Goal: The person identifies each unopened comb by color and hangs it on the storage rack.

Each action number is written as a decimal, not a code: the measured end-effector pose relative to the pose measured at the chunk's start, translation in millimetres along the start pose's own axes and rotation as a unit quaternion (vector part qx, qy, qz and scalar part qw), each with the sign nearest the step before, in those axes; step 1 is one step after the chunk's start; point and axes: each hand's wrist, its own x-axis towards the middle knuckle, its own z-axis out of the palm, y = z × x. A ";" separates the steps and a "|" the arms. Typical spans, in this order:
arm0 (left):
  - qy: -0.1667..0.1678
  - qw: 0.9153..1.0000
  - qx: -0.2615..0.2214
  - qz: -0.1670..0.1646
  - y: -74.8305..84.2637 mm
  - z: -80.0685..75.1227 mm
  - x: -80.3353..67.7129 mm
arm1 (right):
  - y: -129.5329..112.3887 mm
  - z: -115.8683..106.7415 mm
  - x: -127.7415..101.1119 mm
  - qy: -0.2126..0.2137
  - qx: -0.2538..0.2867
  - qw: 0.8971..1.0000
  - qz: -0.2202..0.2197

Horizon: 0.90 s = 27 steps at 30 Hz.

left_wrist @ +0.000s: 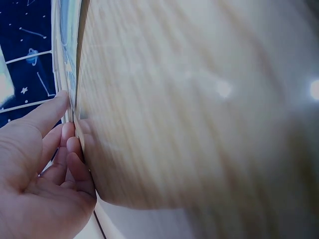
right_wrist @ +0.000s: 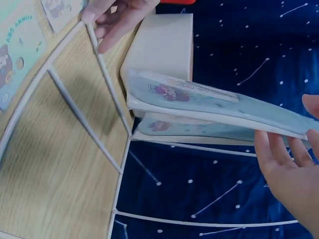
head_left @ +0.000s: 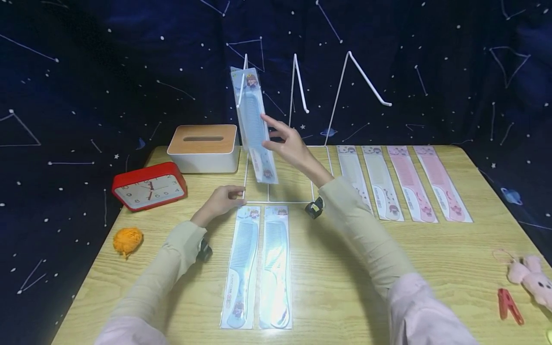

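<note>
A white wire rack with upright hooks stands on the table. My left hand grips its front left corner, thumb and fingertips on the wire; the right wrist view shows this left hand too. On the rack's left hook hangs a packaged blue comb, tilted. My right hand touches its right edge with relaxed fingers. In the right wrist view the thumb stands apart from the package, and a second packaged comb hangs behind the first. Two more packaged blue combs lie in front of the rack.
Packaged clear combs and pink combs lie in a row at right. A tissue box, a red alarm clock and orange yarn are at left. A red clothespin and pink plush toy lie near the right edge.
</note>
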 end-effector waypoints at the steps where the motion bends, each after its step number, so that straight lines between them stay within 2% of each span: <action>1: 0.001 1.000 0.001 0.001 -0.4 0.6 0.4 | 2.4 0.5 1.8 0.001 0.011 1.000 -0.002; 5: 0.002 1.000 -0.001 -0.001 -1.6 2.5 0.8 | 11.8 2.0 5.0 -0.001 0.021 1.000 0.002; 8: -0.001 1.000 -0.002 -0.002 -2.2 3.3 0.1 | 17.1 1.9 5.1 0.001 0.003 1.000 0.006; 15: -0.006 1.000 0.003 0.001 -1.7 3.1 -0.5 | 20.3 -2.0 -2.0 -0.008 0.007 1.000 0.009; 21: -0.007 1.000 -0.001 -0.002 0.7 1.4 -1.6 | 19.4 -9.2 -21.1 -0.016 -0.010 1.000 0.008; 27: -0.007 1.000 0.005 0.002 0.8 0.0 -1.3 | 18.1 -14.8 -53.1 -0.013 -0.034 0.999 0.036</action>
